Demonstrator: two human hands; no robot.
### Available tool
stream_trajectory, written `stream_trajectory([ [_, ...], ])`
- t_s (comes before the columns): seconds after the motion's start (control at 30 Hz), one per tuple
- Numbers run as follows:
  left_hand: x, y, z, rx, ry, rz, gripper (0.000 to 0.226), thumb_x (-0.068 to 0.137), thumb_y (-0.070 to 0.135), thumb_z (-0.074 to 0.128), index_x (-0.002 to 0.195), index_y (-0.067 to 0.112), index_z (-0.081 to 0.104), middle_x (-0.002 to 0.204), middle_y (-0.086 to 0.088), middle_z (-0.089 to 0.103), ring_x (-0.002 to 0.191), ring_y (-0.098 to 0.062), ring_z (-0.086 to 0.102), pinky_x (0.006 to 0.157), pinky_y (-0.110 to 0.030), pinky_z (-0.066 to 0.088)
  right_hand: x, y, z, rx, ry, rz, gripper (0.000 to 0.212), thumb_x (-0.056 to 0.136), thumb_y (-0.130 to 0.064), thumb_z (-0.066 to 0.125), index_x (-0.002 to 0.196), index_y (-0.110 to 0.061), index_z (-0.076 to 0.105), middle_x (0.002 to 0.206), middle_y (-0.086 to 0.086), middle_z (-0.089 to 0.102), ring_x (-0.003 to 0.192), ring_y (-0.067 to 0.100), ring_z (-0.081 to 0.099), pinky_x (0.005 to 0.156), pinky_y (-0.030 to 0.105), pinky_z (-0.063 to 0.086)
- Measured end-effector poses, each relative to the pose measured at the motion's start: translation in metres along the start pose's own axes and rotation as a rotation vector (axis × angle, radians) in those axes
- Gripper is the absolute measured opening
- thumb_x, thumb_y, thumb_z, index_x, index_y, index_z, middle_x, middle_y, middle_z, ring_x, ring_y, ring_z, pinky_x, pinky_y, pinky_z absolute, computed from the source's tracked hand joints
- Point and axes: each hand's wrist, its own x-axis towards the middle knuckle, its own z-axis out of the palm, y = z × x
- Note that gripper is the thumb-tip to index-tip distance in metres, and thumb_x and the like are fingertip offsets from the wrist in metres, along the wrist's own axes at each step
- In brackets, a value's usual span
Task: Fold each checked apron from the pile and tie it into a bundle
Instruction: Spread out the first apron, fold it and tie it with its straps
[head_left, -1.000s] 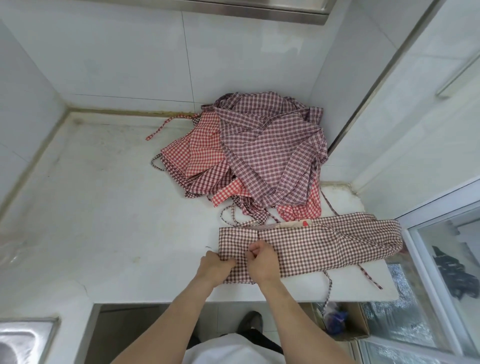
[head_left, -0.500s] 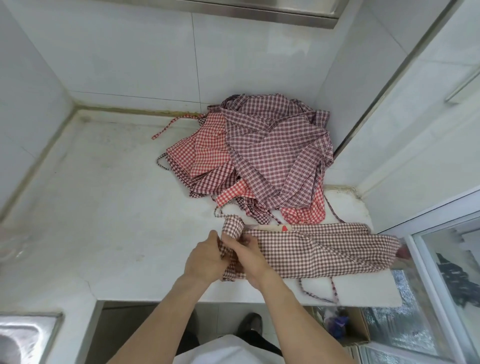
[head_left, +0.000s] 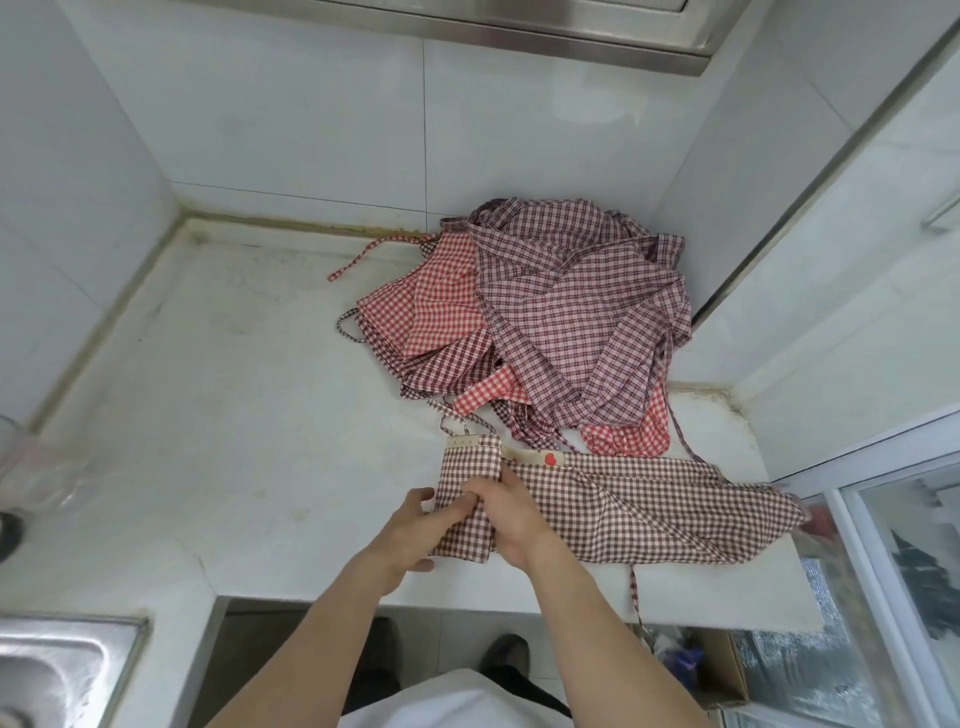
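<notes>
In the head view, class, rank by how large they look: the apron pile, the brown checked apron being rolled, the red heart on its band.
1. Apron pile
2. Brown checked apron
3. Red heart, by far the smallest

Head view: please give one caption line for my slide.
Both hands, left hand and right hand, roll a folded checked apron beside the pile.

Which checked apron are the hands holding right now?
The brown-and-white checked apron lying folded into a long strip at the counter's front edge. The left hand and right hand grip its left end. The other aprons sit untouched in the pile behind.
</notes>
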Motion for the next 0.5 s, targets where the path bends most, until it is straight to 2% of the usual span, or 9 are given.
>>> stream_trajectory([
  [0.1, 0.006, -0.006, 0.0, -0.158, -0.016, 0.006, 0.077, 0.082, 0.056, 0.07, 0.141, 0.017, 0.039, 0.122, -0.001, 0.064, 0.11, -0.018, 0.064, 0.096, -0.044, 0.055, -0.006, -0.008, 0.002, 0.049, -0.012, 0.016, 0.033, 0.089, -0.004, 0.057, 0.121, -0.007, 0.061, 0.111, 0.018, 0.072, 0.102, 0.035, 0.07, 0.089, 0.055, 0.056],
  [0.27, 0.011, -0.011, -0.005, -0.333, -0.075, 0.017, 0.057, 0.081, 0.051, 0.07, 0.122, 0.012, 0.06, 0.11, -0.006, 0.074, 0.106, -0.025, 0.069, 0.087, -0.043, 0.06, -0.018, -0.016, -0.003, 0.165, -0.178, 0.005, 0.046, 0.081, 0.011, 0.052, 0.125, 0.0, 0.06, 0.121, 0.024, 0.067, 0.11, 0.038, 0.065, 0.097, 0.054, 0.052],
  [0.4, 0.011, -0.013, -0.007, -0.259, -0.045, -0.036, 0.059, 0.08, 0.053, 0.071, 0.114, 0.005, 0.065, 0.097, -0.012, 0.076, 0.089, -0.026, 0.074, 0.076, -0.037, 0.061, -0.016, -0.015, -0.004, 0.052, -0.12, -0.007, 0.041, 0.083, 0.011, 0.053, 0.12, -0.003, 0.061, 0.114, 0.019, 0.071, 0.105, 0.035, 0.068, 0.091, 0.051, 0.056],
  [0.5, 0.016, -0.016, -0.006, -0.212, 0.006, -0.068, 0.065, 0.079, 0.059, 0.07, 0.11, 0.002, 0.066, 0.091, -0.015, 0.076, 0.081, -0.027, 0.075, 0.074, -0.037, 0.062, -0.011, -0.006, -0.003, -0.08, -0.061, -0.164, 0.043, 0.086, 0.009, 0.06, 0.123, -0.015, 0.061, 0.117, 0.01, 0.072, 0.107, 0.027, 0.069, 0.095, 0.046, 0.055],
])
